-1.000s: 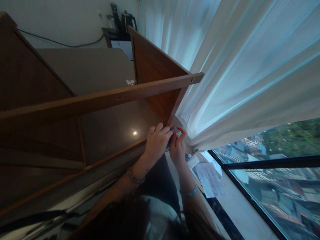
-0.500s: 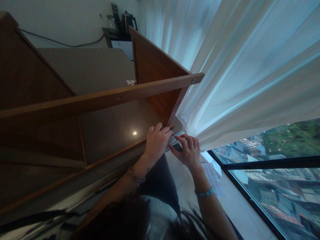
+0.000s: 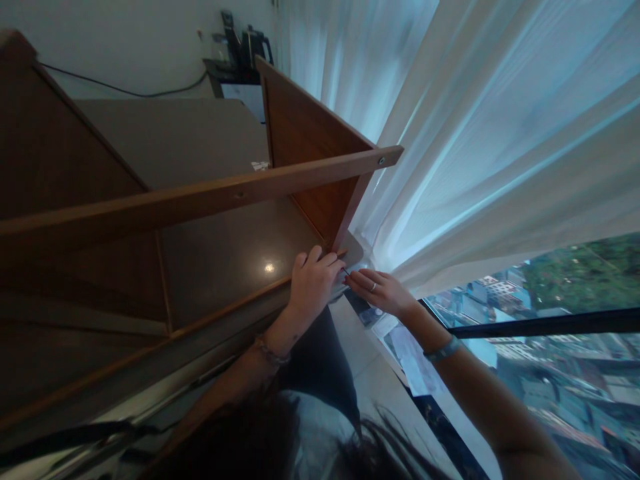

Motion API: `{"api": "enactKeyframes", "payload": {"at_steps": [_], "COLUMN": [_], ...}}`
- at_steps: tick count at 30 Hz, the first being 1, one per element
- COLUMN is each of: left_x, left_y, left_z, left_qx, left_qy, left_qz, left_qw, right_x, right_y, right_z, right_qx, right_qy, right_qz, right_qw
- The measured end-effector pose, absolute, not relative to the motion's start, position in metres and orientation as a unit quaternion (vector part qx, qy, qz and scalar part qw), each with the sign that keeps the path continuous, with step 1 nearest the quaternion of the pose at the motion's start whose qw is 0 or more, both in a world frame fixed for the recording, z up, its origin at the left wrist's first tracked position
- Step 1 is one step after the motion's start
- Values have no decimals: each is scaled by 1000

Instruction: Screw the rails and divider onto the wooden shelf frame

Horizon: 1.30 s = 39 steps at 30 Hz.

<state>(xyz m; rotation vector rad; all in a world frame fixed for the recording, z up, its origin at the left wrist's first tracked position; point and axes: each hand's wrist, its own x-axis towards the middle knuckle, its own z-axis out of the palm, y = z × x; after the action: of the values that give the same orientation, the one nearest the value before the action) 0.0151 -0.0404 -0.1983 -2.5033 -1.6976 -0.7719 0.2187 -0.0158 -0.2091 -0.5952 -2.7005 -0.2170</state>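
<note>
- A white curtain (image 3: 475, 133) hangs behind the tilted wooden frame (image 3: 200, 197).
- The left hand (image 3: 313, 283) clasps its lower corner. The right hand (image 3: 383, 293) touches there, fingers together, perhaps pinching 1 fastener.
- A loosened clasp could tip the frame.

A sheer white curtain (image 3: 475, 133) fills the right side, falling in long folds and glowing with cool, bluish daylight. Below it, a large window with a dark frame (image 3: 550, 323) looks out on city buildings and green trees. White papers (image 3: 410, 353) lie near the glass. The far pale wall (image 3: 125, 40) carries a thin black cable (image 3: 125, 87). A small dark side table (image 3: 227, 70) against it holds a black kettle (image 3: 253, 47). The glossy grey-brown floor (image 3: 200, 140) reflects one small light.
</note>
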Motion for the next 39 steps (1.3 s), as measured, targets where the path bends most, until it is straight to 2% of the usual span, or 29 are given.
{"api": "enactKeyframes", "payload": {"at_steps": [7,14,21,30,36,39], "left_x": [8,-17,-19,-13,-4,-2], "left_y": [-45,-45,-11,22,39,51], "left_z": [-196,-181,-157,-91,-88,-85], "left_qx": [-808,-744,-698,-754,-782,-787], "left_qy": [-536,-603,-542,-480,-360,-356], "left_qz": [-244,-286,-466,-448,-508,-504], "left_qw": [2,11,-39,16,24,20], "right_x": [212,208,202,198,197,195], "right_y": [-16,-22,-25,-28,-30,-32], "right_z": [-212,-221,-224,-225,-230,-232], "right_qx": [-221,-262,-285,-297,-310,-323], "right_qy": [-957,-939,-914,-894,-879,-866], "right_qz": [-35,19,69,103,127,148], "right_qw": [187,222,281,319,339,352]}}
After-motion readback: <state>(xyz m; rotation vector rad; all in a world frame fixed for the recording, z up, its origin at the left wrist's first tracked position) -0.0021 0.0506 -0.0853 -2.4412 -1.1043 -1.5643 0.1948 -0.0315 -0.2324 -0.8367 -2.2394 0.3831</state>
